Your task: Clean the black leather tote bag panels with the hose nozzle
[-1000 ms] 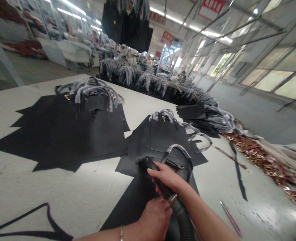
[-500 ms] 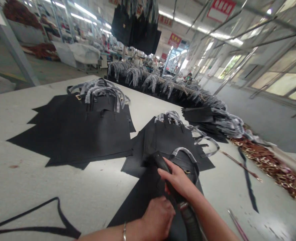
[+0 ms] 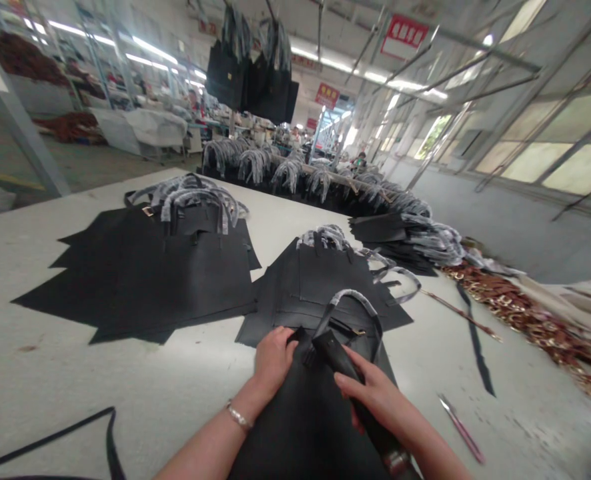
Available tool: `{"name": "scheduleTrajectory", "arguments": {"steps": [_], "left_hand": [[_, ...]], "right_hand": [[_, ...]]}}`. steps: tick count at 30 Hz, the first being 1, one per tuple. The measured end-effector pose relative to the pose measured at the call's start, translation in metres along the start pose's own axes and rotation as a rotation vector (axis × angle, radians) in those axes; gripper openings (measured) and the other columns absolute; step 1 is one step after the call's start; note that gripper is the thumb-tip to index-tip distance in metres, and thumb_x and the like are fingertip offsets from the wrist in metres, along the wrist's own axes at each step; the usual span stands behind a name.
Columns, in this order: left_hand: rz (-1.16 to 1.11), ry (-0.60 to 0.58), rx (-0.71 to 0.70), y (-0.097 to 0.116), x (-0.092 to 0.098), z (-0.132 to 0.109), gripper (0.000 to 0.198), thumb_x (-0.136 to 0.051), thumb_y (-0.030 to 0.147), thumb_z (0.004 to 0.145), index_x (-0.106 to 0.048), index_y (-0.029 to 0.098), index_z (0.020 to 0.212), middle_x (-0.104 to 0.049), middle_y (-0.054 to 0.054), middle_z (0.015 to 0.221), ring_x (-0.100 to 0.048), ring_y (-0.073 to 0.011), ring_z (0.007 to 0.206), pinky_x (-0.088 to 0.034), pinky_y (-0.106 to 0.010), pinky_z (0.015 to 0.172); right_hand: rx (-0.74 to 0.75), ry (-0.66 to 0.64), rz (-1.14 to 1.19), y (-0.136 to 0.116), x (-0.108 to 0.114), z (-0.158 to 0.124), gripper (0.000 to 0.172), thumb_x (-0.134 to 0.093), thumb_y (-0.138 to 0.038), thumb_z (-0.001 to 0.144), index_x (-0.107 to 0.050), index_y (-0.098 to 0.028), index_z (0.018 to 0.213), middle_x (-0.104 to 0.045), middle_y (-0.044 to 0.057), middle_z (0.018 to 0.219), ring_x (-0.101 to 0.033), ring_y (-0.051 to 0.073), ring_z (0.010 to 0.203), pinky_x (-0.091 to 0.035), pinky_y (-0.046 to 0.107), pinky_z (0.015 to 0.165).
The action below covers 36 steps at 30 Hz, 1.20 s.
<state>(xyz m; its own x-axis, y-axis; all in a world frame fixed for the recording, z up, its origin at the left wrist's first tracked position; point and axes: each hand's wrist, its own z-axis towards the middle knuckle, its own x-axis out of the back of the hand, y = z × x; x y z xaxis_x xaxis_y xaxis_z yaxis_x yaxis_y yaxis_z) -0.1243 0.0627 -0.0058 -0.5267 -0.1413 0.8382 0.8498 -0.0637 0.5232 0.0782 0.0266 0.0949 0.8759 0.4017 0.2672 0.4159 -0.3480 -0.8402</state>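
The left hand (image 3: 274, 363) has shifted to the black bag panel's (image 3: 300, 427) top edge, apparently pinching it; the right hand (image 3: 380, 393) grips a black handheld tool (image 3: 341, 359), now drawn aside, likely freeing that edge. The panel lies toward the table's (image 3: 200, 380) near edge.

We see moderate, hazy light from ceiling tubes (image 3: 155, 50) and the windows (image 3: 573, 160) at right, which leaves soft glare on the pale tabletop (image 3: 200, 363) and little detail in the black bags (image 3: 305, 413), while the distant workshop (image 3: 150, 127) blurs and the edges look stretched.
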Motion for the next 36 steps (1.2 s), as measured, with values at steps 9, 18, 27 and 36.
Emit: {"name": "scheduleTrajectory", "arguments": {"steps": [9,18,27,36], "left_hand": [[0.343,0.013,-0.355,0.008,-0.014,-0.022,0.035,-0.047,0.011,0.089,-0.054,0.014,0.124,-0.059,-0.009,0.098,-0.052,-0.0229,0.089,-0.044,-0.034,0.070],[0.376,-0.030,-0.389,0.017,-0.021,-0.028,0.038,-0.043,0.010,0.090,-0.049,0.012,0.127,-0.056,-0.012,0.104,-0.050,-0.0233,0.092,-0.041,-0.034,0.068],[0.302,-0.094,-0.330,0.026,-0.014,-0.033,0.044,-0.040,0.027,0.095,-0.042,0.011,0.136,-0.054,-0.014,0.112,-0.048,-0.0262,0.096,-0.041,-0.037,0.075],[0.272,-0.109,-0.287,0.026,-0.008,-0.032,0.043,-0.036,0.021,0.093,-0.043,0.012,0.135,-0.053,-0.013,0.114,-0.048,-0.0254,0.097,-0.042,-0.037,0.078]], "right_hand": [[-0.017,-0.046,0.103,0.003,0.000,-0.006,0.068,-0.059,-0.041,0.083,-0.030,-0.028,0.143,-0.060,-0.006,0.069,-0.059,0.010,0.037,-0.045,0.020,0.034],[-0.086,-0.039,0.152,0.017,0.000,-0.014,0.065,-0.058,-0.040,0.083,-0.031,-0.025,0.141,-0.060,-0.007,0.068,-0.059,0.010,0.037,-0.046,0.019,0.034],[-0.071,0.077,0.111,0.021,0.001,-0.020,0.077,-0.061,-0.043,0.081,-0.024,-0.028,0.146,-0.060,-0.006,0.066,-0.059,0.012,0.038,-0.047,0.022,0.035],[-0.040,0.120,0.165,0.018,0.004,-0.009,0.072,-0.060,-0.043,0.081,-0.029,-0.024,0.143,-0.057,-0.007,0.067,-0.057,0.010,0.037,-0.045,0.020,0.034]]}}
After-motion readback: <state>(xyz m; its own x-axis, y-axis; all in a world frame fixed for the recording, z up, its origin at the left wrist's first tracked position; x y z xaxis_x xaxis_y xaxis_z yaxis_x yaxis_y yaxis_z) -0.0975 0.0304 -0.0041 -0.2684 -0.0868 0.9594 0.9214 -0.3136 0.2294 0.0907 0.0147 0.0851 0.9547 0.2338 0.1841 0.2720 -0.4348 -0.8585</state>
